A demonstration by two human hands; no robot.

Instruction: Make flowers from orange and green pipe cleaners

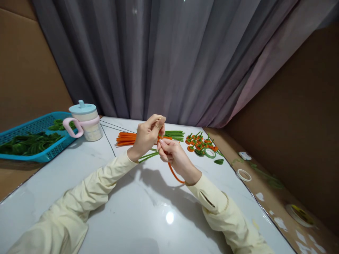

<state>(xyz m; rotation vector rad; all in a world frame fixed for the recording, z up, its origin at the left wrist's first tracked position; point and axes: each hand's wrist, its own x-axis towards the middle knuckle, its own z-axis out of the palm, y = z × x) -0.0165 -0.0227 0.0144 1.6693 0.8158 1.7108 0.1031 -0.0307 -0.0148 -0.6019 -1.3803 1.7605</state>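
Note:
My left hand (148, 134) and my right hand (173, 155) meet over the middle of the white table, fingers closed and fingertips nearly touching. An orange pipe cleaner (175, 175) runs through my right hand, its loose end curving down below the palm. The left fingers pinch near the same spot; some orange shows between the hands, but the exact grip is hidden. Behind them lie a bundle of orange pipe cleaners (125, 138) and a bundle of green pipe cleaners (174, 134). A few green stems (148, 156) show beneath my left wrist.
Right of my hands sit several small orange pieces with green stems (200, 142), beside a green tape roll (210, 152). A blue basket (50, 153) with green leaf shapes and a lidded cup (91, 123) stand left. A white tape roll (243, 175) lies at the right edge.

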